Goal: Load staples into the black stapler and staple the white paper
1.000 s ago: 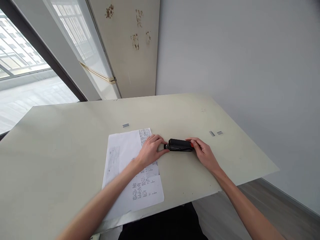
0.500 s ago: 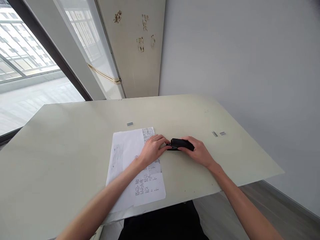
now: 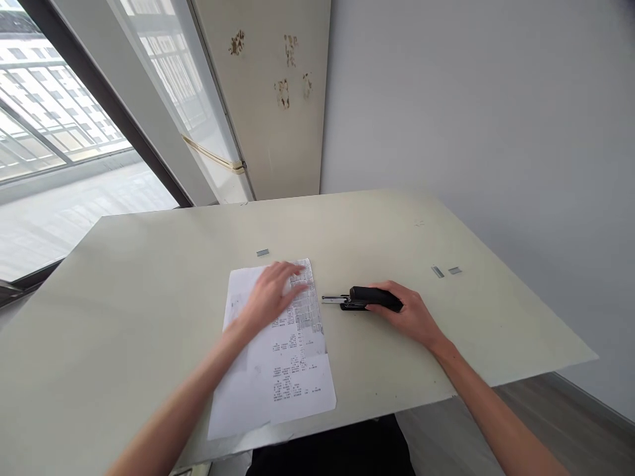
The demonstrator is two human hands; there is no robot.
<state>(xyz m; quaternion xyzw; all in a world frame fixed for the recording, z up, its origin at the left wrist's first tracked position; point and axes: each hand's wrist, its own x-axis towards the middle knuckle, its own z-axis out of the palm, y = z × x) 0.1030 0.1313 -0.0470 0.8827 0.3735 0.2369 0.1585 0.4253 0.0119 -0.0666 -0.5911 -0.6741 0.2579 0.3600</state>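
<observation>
I judge the stapler [image 3: 364, 295] stiff, its rear, wrapped by my right hand [image 3: 411, 316], safest to hold; my loosely spread left hand [image 3: 269, 292] grips nothing.

This is looking like a home, probably a flat. A household refrigerator [image 3: 268, 132], brown-stained on its side, is standing by a plain grey wall [image 3: 471, 106]. A dark-framed window [image 3: 59, 139] at left is showing a railing [image 3: 37, 134] and a multi-storey building [image 3: 62, 96] outside. Grey wood-look flooring [image 3: 560, 416] is showing past the edge of a cream table [image 3: 149, 284].
</observation>
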